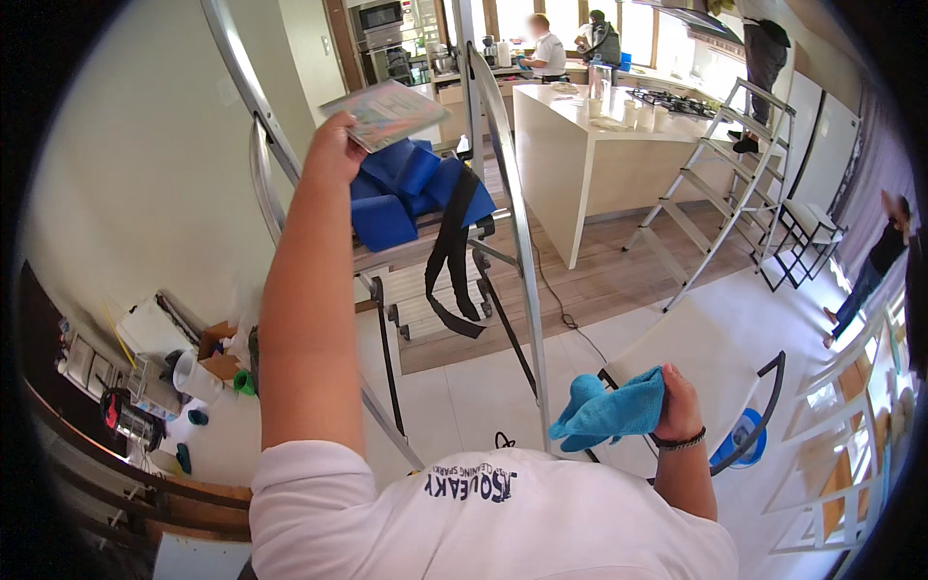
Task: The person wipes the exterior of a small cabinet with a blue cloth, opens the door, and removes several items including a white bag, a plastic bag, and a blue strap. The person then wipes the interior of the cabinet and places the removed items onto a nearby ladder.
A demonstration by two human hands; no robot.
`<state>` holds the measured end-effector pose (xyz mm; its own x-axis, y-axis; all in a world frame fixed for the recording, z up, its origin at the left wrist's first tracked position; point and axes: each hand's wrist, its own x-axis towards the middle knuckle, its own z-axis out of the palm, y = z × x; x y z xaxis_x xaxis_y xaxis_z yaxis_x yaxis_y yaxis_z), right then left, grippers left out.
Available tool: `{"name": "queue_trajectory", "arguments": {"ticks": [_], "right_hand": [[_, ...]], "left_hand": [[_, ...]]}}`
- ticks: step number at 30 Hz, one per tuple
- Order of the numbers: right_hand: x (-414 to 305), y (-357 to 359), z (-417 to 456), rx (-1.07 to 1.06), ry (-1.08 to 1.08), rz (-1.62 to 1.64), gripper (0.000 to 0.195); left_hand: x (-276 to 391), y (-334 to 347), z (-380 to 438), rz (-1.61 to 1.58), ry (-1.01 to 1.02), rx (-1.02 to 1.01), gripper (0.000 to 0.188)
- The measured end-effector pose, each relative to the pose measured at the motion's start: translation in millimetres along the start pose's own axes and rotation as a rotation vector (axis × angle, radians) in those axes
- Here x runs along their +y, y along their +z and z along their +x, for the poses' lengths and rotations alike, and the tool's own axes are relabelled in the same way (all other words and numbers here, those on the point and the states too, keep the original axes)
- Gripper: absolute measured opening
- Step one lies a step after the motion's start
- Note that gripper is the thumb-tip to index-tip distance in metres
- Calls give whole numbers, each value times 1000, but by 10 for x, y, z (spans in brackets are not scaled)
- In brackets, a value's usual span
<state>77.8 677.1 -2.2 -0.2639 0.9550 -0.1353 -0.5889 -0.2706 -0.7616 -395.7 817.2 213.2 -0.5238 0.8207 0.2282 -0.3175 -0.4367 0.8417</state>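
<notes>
My left hand [337, 148] is stretched out and grips the near left corner of a thin, flat, rectangular item with a printed cover [395, 114], perhaps a book. Just below that item, a folded blue fabric piece [384, 217] lies on top of an aluminium stepladder [518, 217], and a black strap [453, 246] hangs down from it. Lower right, my right hand [680, 406] is closed on a bunched blue microfibre cloth [616, 413], which droops to the left of the fingers.
A white kitchen island [551, 167] stands beyond the ladder. Another person stands on a second stepladder [714, 167]; two people are at the back counter, one at far right. A cable [565, 315] crosses the floor. Buckets and boxes stand lower left; a blue bucket [750, 438] is at right.
</notes>
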Motion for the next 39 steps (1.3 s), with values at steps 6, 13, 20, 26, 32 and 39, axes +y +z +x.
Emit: {"name": "queue_trajectory", "arguments": {"ticks": [6, 13, 20, 26, 32, 39], "right_hand": [[-555, 367, 0, -495, -107, -195, 23], [-871, 1071, -28, -998, -569, -152, 25], [-348, 1218, -96, -1184, -1339, -1052, 33], [-296, 1214, -190, -934, -1221, -1032, 46], [-186, 1161, -810, -1248, -1295, -994, 44], [103, 1499, -1664, -1183, -1254, -877, 42]], "left_hand": [[282, -43, -1435, -77, 149, 87, 29], [-442, 535, -3099, -378, -2, 49, 36], [-980, 912, -4011, -347, 161, 147, 37], [-943, 1183, -4401, -120, 217, 443, 37], [-853, 895, -4734, -33, 194, 84, 66], [-389, 533, -5344, 216, 281, 158, 76]]}}
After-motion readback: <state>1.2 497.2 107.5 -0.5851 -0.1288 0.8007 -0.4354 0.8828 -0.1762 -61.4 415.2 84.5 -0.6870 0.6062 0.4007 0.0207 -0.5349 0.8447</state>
